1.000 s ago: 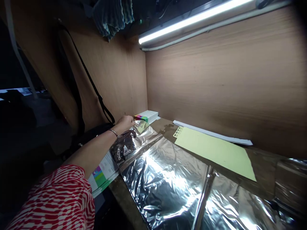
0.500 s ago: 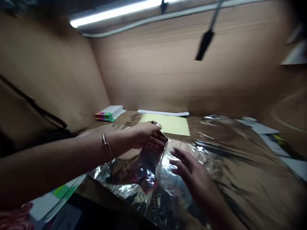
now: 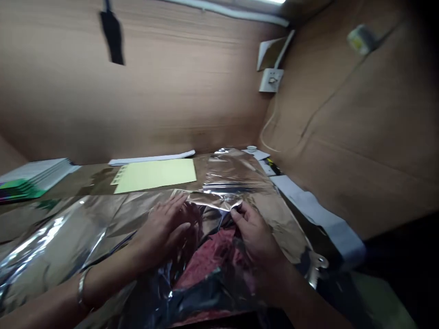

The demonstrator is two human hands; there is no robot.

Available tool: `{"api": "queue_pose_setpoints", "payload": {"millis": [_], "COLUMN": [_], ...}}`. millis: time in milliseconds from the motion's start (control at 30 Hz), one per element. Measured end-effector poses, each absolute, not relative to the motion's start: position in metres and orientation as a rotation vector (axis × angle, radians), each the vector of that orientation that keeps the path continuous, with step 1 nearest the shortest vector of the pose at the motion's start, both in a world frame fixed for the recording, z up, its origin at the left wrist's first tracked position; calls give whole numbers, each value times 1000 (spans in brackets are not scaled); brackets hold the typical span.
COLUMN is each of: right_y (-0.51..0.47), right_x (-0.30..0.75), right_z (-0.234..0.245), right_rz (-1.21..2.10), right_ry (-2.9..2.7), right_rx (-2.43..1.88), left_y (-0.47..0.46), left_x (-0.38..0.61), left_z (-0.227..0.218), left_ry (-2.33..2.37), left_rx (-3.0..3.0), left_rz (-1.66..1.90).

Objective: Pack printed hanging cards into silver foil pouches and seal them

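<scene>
Shiny clear plastic bags (image 3: 72, 237) lie spread across the table in front of me. My left hand (image 3: 164, 226), with a bracelet on its wrist, rests flat on the plastic with its fingers stretched out. Between thumb and fingers, my right hand (image 3: 252, 228) pinches the edge of one clear plastic bag (image 3: 211, 200), which is lifted slightly there. Red and dark colours show in or through the plastic below the hands; I cannot tell whether they are an item or a reflection.
Yellow paper (image 3: 156, 175) and a white strip (image 3: 151, 158) lie at the back. Stacked booklets (image 3: 37, 178) stand at the left. To the right are white papers (image 3: 318, 214) and a shiny metal piece (image 3: 316, 267). A wall socket (image 3: 270, 81) and cable are in the corner.
The view has swung right. My left hand has gone from the lifted plastic to lying flat on it. My right hand, open before, now pinches a bag's edge.
</scene>
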State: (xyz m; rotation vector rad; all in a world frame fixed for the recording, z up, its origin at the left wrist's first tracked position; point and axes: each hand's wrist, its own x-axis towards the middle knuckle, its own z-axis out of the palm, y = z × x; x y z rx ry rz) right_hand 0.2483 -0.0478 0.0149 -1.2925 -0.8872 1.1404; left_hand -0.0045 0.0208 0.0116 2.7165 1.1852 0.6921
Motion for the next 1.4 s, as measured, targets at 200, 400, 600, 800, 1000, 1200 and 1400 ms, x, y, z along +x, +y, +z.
{"api": "queue_pose_setpoints", "payload": {"millis": [200, 400, 600, 800, 1000, 1200, 1400], "right_y": [-75, -91, -88, -95, -112, -115, -94], "right_x": [358, 405, 434, 447, 423, 417, 436], "right_z": [9, -10, -3, -5, 6, -5, 10], "right_rz": [848, 939, 756, 371, 173, 312, 357], "right_ry": [-863, -878, -986, -1193, -1691, -1862, -1944], "right_rx": [-1675, -1840, -2015, -2344, -2194, -2071, -2132], "left_y": [-3, 0, -4, -7, -8, 4, 8], "left_x": [62, 121, 162, 170, 163, 198, 230], "left_z": [23, 0, -2, -10, -9, 17, -23], "left_ry": [889, 713, 514, 410, 426, 528, 714], "left_rx": [2881, 2845, 2882, 2801, 2774, 2699, 2715], "left_rz": [263, -14, 103, 22, 4, 182, 221]}}
